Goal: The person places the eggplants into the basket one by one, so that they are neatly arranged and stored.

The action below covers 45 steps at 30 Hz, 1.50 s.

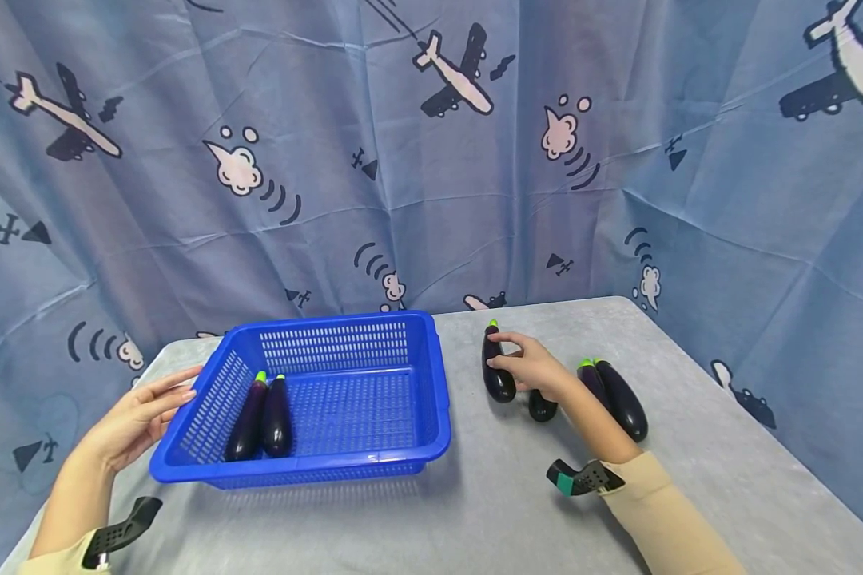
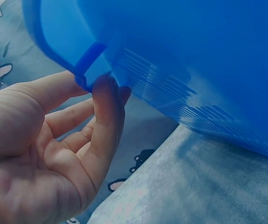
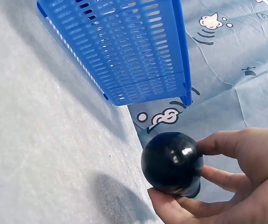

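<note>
My right hand (image 1: 532, 366) grips a dark eggplant (image 1: 499, 382) to the right of the basket; in the right wrist view the eggplant (image 3: 169, 161) is held between thumb and fingers, its round end towards the camera and its shadow on the table. With thumb and fingertips, my left hand (image 2: 54, 140) pinches the rim of the blue plastic basket (image 1: 298, 463) at its left side. Two eggplants (image 1: 276, 423) lie side by side inside the basket, at its left.
Behind my right wrist, another eggplant (image 1: 542, 407) is partly hidden. Two more eggplants (image 1: 622, 403) lie together further right, partly covered by the forearm. A blue curtain (image 1: 331, 160) with aeroplane prints hangs behind the grey table (image 1: 489, 503).
</note>
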Available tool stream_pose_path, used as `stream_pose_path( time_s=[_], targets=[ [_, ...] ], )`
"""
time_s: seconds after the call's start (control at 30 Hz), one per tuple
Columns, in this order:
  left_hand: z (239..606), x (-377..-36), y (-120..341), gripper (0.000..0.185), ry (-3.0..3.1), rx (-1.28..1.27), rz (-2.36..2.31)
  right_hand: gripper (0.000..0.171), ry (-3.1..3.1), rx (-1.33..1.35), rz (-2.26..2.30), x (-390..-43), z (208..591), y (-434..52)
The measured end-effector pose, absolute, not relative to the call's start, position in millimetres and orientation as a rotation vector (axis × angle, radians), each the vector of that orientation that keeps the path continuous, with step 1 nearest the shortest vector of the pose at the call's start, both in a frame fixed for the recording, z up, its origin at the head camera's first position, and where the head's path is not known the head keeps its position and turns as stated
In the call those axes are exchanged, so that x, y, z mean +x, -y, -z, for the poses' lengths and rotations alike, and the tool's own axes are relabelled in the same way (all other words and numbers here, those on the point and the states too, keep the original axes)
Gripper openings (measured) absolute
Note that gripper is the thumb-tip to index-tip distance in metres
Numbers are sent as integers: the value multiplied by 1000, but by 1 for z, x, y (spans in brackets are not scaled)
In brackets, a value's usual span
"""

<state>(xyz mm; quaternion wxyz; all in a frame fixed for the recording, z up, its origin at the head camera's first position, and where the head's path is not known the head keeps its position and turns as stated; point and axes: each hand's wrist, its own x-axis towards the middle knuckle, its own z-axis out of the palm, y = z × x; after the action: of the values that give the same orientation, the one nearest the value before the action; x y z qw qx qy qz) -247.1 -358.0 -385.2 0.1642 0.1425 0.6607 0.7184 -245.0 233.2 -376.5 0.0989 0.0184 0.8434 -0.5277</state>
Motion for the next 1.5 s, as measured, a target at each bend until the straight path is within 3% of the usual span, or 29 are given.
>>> stream_pose_path(
  time_s=[0.63, 1.5],
  targets=[
    [385, -246, 358, 46, -1899, 395, -2055, 85, -2250, 76, 1791, -243, 366, -234],
    [384, -246, 356, 44, -1941, 355, -2048, 83, -2291, -29, 1859, -235, 347, -227]
  ],
)
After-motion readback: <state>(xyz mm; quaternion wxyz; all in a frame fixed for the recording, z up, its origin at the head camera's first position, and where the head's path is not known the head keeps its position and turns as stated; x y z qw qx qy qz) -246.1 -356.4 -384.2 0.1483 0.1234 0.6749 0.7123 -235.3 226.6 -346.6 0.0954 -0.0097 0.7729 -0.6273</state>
